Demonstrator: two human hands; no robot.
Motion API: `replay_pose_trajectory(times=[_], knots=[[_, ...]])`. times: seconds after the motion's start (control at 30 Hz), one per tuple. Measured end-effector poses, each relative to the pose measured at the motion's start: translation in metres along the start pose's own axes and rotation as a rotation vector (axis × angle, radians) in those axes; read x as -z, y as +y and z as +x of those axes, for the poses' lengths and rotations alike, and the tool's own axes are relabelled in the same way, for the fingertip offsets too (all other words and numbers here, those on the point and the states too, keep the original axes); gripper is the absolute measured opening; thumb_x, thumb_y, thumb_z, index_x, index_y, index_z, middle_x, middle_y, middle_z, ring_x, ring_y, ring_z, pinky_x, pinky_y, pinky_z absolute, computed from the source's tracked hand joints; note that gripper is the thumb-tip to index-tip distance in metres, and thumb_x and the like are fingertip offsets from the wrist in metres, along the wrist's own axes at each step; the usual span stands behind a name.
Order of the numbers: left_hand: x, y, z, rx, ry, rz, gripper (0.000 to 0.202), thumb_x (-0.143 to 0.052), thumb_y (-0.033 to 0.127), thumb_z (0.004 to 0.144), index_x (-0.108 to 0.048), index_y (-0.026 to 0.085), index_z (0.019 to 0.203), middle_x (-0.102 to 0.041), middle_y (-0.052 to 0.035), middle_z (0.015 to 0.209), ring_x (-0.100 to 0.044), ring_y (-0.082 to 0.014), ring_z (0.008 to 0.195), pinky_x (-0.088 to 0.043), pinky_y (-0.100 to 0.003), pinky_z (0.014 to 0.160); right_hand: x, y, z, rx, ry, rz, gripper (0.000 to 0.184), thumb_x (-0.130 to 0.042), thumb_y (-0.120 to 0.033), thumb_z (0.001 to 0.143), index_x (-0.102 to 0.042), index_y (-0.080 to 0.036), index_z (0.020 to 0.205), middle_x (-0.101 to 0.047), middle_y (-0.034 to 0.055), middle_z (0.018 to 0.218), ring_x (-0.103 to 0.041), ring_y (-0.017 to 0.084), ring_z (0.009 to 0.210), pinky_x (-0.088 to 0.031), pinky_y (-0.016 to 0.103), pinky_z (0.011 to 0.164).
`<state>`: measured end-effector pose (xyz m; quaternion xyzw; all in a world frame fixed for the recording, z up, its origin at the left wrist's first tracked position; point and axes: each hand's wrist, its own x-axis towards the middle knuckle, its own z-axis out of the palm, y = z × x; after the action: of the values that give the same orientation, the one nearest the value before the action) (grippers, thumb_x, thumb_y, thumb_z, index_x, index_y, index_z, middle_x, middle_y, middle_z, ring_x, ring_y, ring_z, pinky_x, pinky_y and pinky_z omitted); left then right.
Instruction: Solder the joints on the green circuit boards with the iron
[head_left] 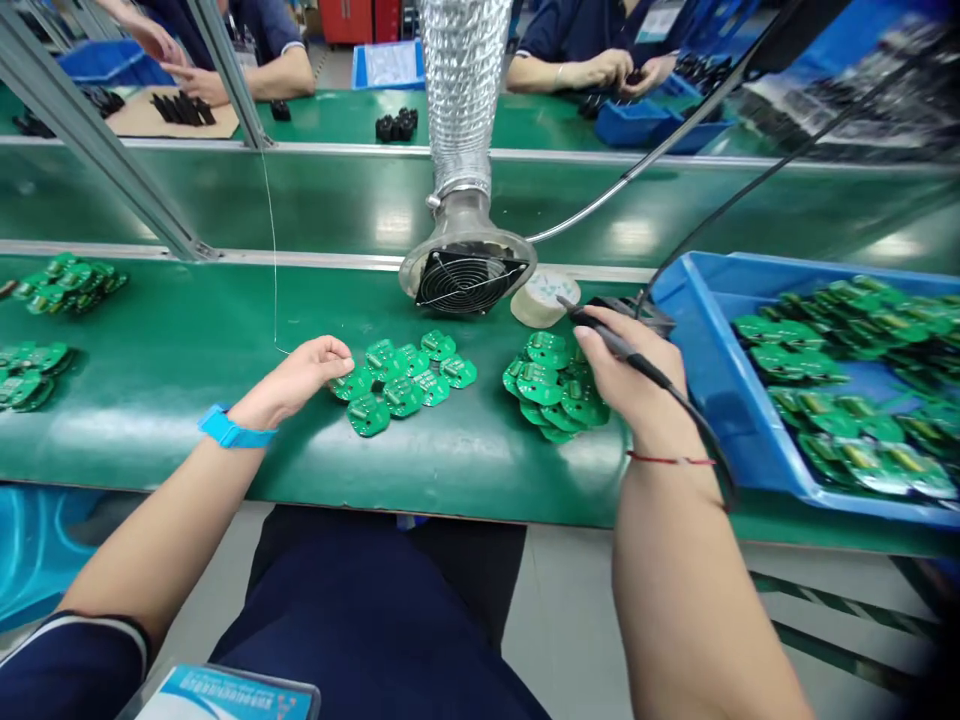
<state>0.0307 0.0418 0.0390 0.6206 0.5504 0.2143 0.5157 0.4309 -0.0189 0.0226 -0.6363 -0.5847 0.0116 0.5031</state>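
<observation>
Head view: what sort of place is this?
Probably an electronics assembly line, at a soldering station: small round green circuit boards lie on the green bench, the right hand grips a black corded soldering iron, and a silver foil extraction duct stands behind.

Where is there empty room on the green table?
Bare mat lies between the left hand and the far-left board piles, and along the front edge below the spread boards. Crowded: the board heap by the right hand holding the soldering iron, and the full blue tray.

Green benches (187,400) with slanted metal struts (90,135) stand over pale grey floor (570,610).
</observation>
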Motion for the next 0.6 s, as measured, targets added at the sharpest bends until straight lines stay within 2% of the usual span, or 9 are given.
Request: replay_pose_trajectory(times=[0.13,0.27,0.33,0.4,0.5,0.6], knots=[[-0.025,0.019,0.015,-0.020,-0.012,-0.046,0.016,-0.054,0.026,0.081,-0.058,0.016,0.092,-0.059,-0.0020,0.075,-0.053,-0.0109,0.062,-0.044,-0.025,0.061,0.001,-0.011,-0.012,-0.022,0.058,-0.081,0.032,-0.072,-0.045,0.079,-0.075,-0.025,0.104,-0.075,0.0083,0.105,-0.069,0.021,0.100,-0.053,0.037,0.091],[-0.062,0.031,0.047,-0.055,-0.021,0.110,0.014,-0.053,0.021,0.085,-0.062,0.014,0.092,-0.063,-0.0037,0.078,-0.056,-0.0132,0.068,-0.046,-0.027,0.066,0.009,-0.040,-0.037,-0.028,0.054,-0.136,0.034,-0.065,-0.045,0.085,-0.072,-0.027,0.113,-0.074,0.0073,0.113,-0.069,0.023,0.105,-0.054,0.040,0.096],[-0.075,0.034,0.059,-0.071,-0.002,0.247,0.014,-0.052,0.018,0.086,-0.064,0.014,0.093,-0.066,-0.0070,0.088,-0.061,-0.0179,0.082,-0.048,-0.031,0.077,0.015,-0.053,-0.047,-0.050,0.057,-0.183,0.036,-0.061,-0.045,0.087,-0.070,-0.025,0.116,-0.073,0.0077,0.115,-0.069,0.023,0.107,-0.054,0.042,0.098],[-0.083,0.035,0.066,-0.087,0.023,0.393,0.017,-0.057,0.019,0.085,-0.064,0.013,0.099,-0.065,-0.0131,0.108,-0.059,-0.0266,0.107,-0.045,-0.038,0.094,0.022,-0.062,-0.055,-0.083,0.057,-0.237,0.038,-0.057,-0.045,0.089,-0.069,-0.023,0.118,-0.073,0.0088,0.116,-0.068,0.023,0.108,-0.053,0.040,0.099],[-0.085,0.037,0.067,-0.080,0.012,0.561,0.040,-0.069,0.035,0.083,-0.062,0.010,0.113,-0.055,-0.0220,0.131,-0.044,-0.0392,0.131,-0.035,-0.049,0.109,0.037,-0.065,-0.064,-0.099,0.070,-0.266,0.040,-0.056,-0.047,0.089,-0.069,-0.023,0.118,-0.073,0.0099,0.115,-0.070,0.023,0.105,-0.055,0.038,0.096],[-0.085,0.046,0.066,-0.008,-0.047,0.635,0.063,-0.078,0.042,0.076,-0.056,0.007,0.123,-0.051,-0.0257,0.138,-0.041,-0.0424,0.136,-0.034,-0.050,0.111,0.049,-0.062,-0.064,-0.093,0.079,-0.311,0.041,-0.055,-0.049,0.089,-0.070,-0.024,0.118,-0.073,0.0095,0.114,-0.070,0.025,0.105,-0.055,0.040,0.096]])
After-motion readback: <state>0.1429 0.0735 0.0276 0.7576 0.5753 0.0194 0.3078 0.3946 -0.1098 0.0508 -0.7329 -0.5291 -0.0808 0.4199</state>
